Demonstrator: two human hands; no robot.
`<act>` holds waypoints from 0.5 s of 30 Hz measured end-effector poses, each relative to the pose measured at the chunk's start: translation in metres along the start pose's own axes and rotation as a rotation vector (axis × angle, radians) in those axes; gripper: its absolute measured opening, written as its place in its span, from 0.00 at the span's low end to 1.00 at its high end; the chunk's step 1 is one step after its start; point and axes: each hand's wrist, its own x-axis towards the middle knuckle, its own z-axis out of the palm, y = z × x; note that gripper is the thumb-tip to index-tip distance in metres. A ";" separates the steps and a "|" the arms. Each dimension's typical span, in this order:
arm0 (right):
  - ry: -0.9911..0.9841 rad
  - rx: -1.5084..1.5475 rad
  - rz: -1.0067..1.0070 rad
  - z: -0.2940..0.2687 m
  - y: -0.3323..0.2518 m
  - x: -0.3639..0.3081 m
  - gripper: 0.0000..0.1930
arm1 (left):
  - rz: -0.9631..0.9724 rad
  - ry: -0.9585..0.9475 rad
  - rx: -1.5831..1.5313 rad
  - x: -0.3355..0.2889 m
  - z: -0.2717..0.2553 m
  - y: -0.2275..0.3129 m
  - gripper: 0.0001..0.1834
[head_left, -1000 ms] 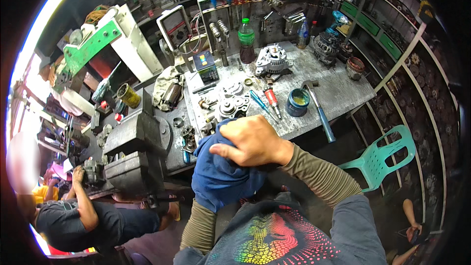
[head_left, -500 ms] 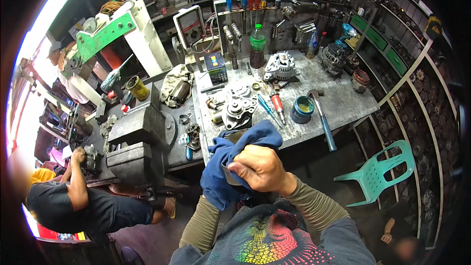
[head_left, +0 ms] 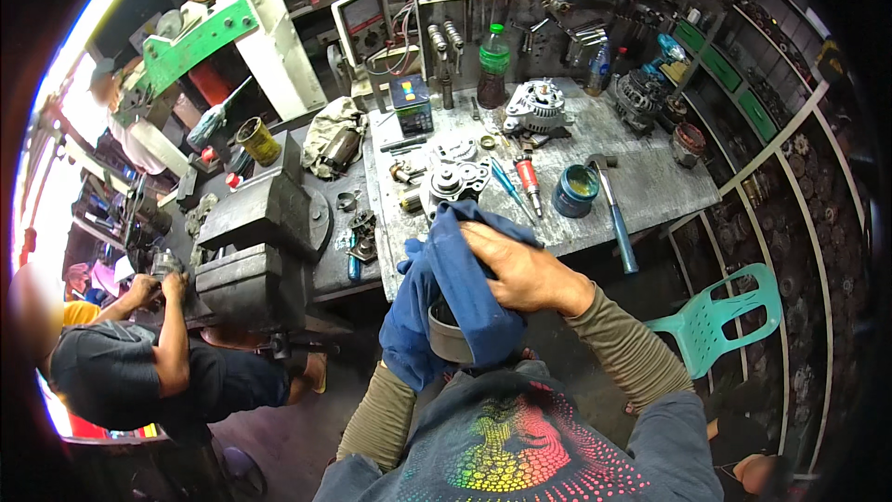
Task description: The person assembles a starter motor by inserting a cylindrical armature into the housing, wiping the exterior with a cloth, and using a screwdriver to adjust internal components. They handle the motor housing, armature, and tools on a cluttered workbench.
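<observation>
A blue cloth (head_left: 409, 316) is bunched around a dark grey metal ring-shaped part (head_left: 451, 346), held in front of my chest near the bench's front edge. My right hand (head_left: 534, 270) presses a fold of the cloth over the part's rim, with the thumb side and fingertips partly inside the fabric. My left hand is covered by the cloth; only its sleeved forearm (head_left: 379, 414) shows below, so its fingers are hidden. Just beyond the cloth lies a silver metal housing (head_left: 457, 178) on the bench.
The metal workbench (head_left: 641, 195) holds a hammer (head_left: 615, 223), a blue grease tub (head_left: 576, 191), a red-handled tool (head_left: 529, 188) and an alternator (head_left: 539, 107). A large vise (head_left: 255, 279) stands left. A co-worker (head_left: 121, 363) handles a part beyond it. A green chair (head_left: 711, 325) stands right.
My right hand has opened out from a fist and shifted up and right, drawing the cloth over the part. The part's round rim now faces up. The co-worker's hands have shifted.
</observation>
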 end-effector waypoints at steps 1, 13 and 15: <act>0.009 -0.092 -0.049 0.000 0.003 0.000 0.37 | 0.113 -0.006 0.080 -0.001 0.000 0.000 0.37; 0.280 0.562 0.362 0.011 0.000 -0.022 0.16 | 0.088 0.063 0.325 0.013 0.008 0.017 0.19; 0.228 0.463 0.272 0.004 -0.001 -0.033 0.17 | 0.108 0.004 0.376 0.021 0.008 0.015 0.18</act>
